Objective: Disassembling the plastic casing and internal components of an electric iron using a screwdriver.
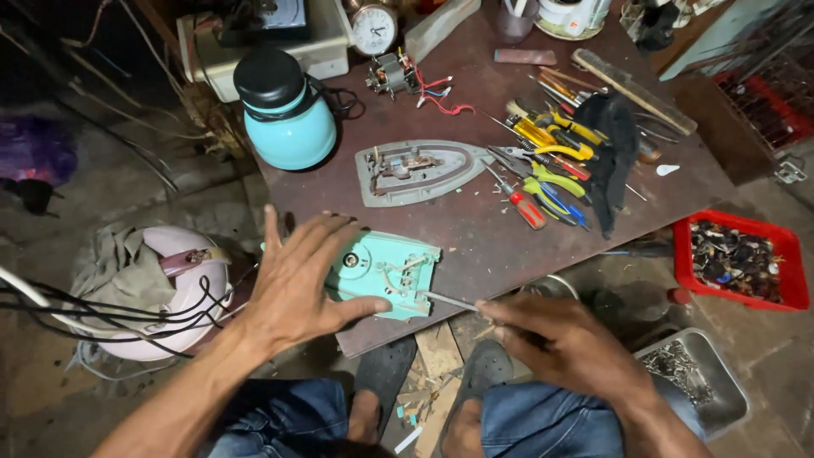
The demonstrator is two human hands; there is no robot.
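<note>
Nearest the camera, the left hand [292, 288] lies flat with fingers spread, palm down, pressing the near left side of a mint-green appliance housing [386, 273] that sits at the near edge of the dark brown tabletop [475, 237]. The thumb points right along the housing's lower edge. The right hand [560, 339] is closed around a screwdriver [454, 301], its thin metal shaft angled up and left so the tip meets the right side of the housing. Both forearms reach in from below, over knees in blue jeans.

To the right on the floor, a steel tray [691, 373] holds a heap of small metal screws, and beyond it a red plastic bin [736, 259] is filled with dark mixed small parts.

Farther up the tabletop lies a grey iron soleplate [415, 172], with a scatter of pliers and screwdrivers [547, 170] just to its right. A teal kettle with a black lid [284, 110] stands at the far left corner. At the left, off the tabletop, a pink round appliance [170, 293] is draped with cloth and black wires.
</note>
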